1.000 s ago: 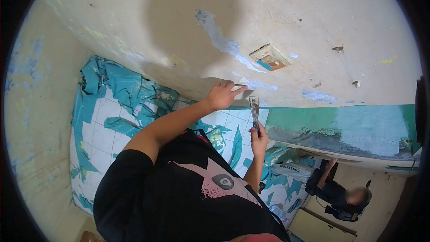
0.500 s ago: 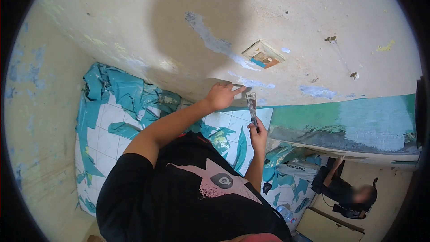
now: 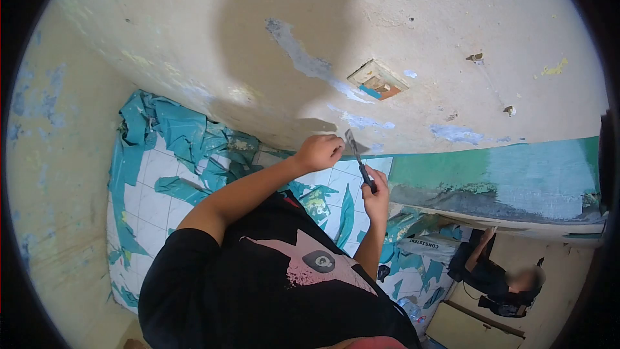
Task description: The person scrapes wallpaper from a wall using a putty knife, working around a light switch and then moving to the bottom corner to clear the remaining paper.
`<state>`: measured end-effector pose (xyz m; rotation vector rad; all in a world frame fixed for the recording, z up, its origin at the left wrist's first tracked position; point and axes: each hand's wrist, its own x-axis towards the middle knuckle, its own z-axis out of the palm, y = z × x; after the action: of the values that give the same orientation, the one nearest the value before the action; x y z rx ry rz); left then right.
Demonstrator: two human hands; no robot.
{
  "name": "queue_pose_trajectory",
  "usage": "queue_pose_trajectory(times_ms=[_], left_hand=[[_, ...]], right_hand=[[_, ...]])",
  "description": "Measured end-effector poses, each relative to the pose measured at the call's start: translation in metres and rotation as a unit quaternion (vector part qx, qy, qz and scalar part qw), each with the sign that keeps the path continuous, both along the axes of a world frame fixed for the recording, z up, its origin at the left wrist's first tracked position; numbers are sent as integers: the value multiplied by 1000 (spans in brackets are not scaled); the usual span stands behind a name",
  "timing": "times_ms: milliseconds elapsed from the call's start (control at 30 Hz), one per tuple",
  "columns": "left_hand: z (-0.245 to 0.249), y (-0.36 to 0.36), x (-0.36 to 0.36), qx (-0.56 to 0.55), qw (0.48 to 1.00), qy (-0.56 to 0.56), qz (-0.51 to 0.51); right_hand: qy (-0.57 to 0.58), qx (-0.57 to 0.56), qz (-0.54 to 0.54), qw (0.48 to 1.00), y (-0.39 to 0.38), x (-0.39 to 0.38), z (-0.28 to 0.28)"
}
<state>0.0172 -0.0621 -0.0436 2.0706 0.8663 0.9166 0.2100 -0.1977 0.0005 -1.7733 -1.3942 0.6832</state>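
Observation:
My right hand (image 3: 376, 192) is closed round the dark handle of a narrow scraper (image 3: 356, 155), whose metal blade points up toward the wall. Just left of the blade is my left hand (image 3: 321, 152), with its fingers curled in; what they hold, if anything, is hidden. A small gap shows between my left hand and the blade. Beyond both hands, the beige wall (image 3: 413, 39) has bluish-grey patches (image 3: 368, 120) and an open socket box (image 3: 379, 80) with a worn frame.
Torn teal sheeting (image 3: 177, 126) lies over white floor tiles (image 3: 155, 165). A green band (image 3: 439, 171) runs along the wall at the right. At the lower right, another person (image 3: 494, 274) in dark clothes has an arm raised near a pale bag (image 3: 423, 245) and a cabinet (image 3: 475, 329).
My left hand has drawn slightly back from the wall and its stretched finger has curled in. The scraper has turned, so its blade now appears narrower and tilts left.

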Motion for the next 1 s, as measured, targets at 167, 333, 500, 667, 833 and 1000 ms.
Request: queue_pose_trajectory(times_ms=[167,333,500,667,833,1000], left_hand=[[18,-31,14,-120,985,-77,-102],[43,-37,13,59,996,-47,-45],[72,-26,15,107,987,-113,-32],[48,-9,21,100,990,-92,-41],[60,-13,13,203,976,-70,20],[54,-8,15,232,964,-129,0]], right_hand=[[-66,4,24,998,12,-31,52],[-81,31,8,996,21,-54,91],[-163,123,74,976,23,-63,120],[-208,112,105,966,43,-58,110],[-165,125,74,976,36,-71,112],[-201,127,90,967,30,-73,107]])
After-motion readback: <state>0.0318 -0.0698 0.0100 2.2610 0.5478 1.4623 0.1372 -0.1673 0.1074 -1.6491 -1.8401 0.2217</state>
